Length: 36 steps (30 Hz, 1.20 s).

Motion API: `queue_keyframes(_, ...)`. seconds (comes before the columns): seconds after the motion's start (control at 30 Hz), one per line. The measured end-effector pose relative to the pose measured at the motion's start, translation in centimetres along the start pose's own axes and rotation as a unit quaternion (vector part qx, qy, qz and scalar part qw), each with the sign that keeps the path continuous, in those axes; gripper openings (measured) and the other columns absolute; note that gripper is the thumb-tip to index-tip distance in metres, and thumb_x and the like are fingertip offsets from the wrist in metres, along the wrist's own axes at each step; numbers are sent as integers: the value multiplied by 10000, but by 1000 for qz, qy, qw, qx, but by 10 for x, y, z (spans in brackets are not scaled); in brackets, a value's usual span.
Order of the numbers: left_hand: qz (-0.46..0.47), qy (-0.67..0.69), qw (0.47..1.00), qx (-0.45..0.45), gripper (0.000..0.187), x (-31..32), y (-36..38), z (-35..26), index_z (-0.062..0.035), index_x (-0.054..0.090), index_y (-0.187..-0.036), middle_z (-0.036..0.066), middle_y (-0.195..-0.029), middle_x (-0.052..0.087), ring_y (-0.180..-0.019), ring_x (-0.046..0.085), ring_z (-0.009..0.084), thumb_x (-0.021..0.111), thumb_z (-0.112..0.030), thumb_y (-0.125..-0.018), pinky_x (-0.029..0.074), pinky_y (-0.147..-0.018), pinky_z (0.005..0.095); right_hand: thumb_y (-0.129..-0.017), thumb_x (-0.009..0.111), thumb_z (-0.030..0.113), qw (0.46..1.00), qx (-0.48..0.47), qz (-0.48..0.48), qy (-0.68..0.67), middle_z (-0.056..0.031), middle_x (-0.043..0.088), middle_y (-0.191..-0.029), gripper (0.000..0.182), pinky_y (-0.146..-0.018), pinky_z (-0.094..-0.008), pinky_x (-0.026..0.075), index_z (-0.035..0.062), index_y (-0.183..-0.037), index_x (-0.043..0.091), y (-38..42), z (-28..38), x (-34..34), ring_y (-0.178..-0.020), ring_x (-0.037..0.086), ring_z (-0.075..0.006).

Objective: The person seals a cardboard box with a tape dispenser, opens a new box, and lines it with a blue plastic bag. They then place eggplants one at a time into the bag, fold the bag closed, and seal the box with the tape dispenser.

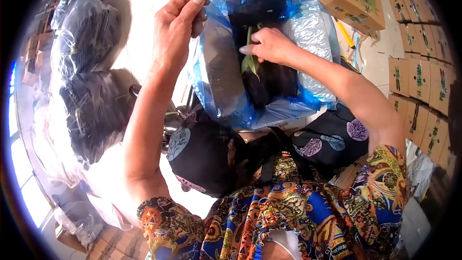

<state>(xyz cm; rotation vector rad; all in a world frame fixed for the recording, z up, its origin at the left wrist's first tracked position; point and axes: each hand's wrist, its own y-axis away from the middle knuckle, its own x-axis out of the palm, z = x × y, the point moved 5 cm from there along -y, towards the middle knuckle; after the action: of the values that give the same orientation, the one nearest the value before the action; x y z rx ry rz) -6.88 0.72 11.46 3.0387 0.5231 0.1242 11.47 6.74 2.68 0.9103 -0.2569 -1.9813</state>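
A box lined with a blue plastic bag [219, 86] stands in front of me, with dark purple eggplants [276, 84] lying inside. My left hand [185, 12] is raised at the box's upper left corner, its fingers pinched on the edge of the blue bag. Inside the box, my right hand [264, 45] has its fingers closed around the green stem [250, 43] of an eggplant. Green leafy caps show just below those fingers. The right flap of the liner [313, 38] lies spread outward, crinkled and shiny.
Clear bags of eggplants [89, 33] line the left side. A printed carton [351, 0] sits at the upper right, near a yellow-handled tool [345, 33]. Stacked cartons [423, 82] fill the far right. My patterned black apron [204, 154] covers my knees.
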Motion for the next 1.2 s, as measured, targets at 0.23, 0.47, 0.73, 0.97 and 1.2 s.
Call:
queue_keyframes(0.23,2,-40,999,-6,168,-7,8,21,-42,679,-925,-39,-705,537,-597,427,44,615,-193,-964,325,-543,202,-879,608,430,979,-19,-98,177,-201,694,-810,460,-776,-394,551,-18,-905,710,-43,8,-36,-827,687,-311)
queue_keyframes(0.47,20,-159,986,-34,192,3,10,39,-35,672,-952,-25,-726,567,-637,477,54,613,-216,-967,383,-577,214,-873,571,179,948,36,-66,309,-258,676,-1067,267,-868,-449,534,-3,-986,730,-39,-1,-2,-1058,650,-400)
queue_keyframes(0.73,12,-139,989,-40,197,-8,10,48,-33,674,-976,-17,-733,570,-629,467,60,623,-223,-961,382,-576,220,-889,570,335,949,-41,-17,313,-256,658,-1044,413,-916,-516,441,-19,-1102,581,-13,4,19,-997,623,-437)
queue_keyframes(0.97,-40,-341,926,155,121,-20,8,34,-24,674,-988,79,-792,637,-694,614,179,626,-89,-898,500,-638,301,-856,591,402,974,-113,59,187,-228,650,-1083,650,-1034,-459,383,79,-1389,405,7,16,-2,-1086,589,-411)
queue_keyframes(1.2,-144,-428,810,373,327,-22,35,-33,-91,636,-1204,134,-1266,546,-1020,653,203,606,6,-893,576,-790,283,-879,597,429,980,13,158,123,-149,607,-1036,417,-858,-377,434,82,-1108,575,75,-19,-91,-949,583,-283)
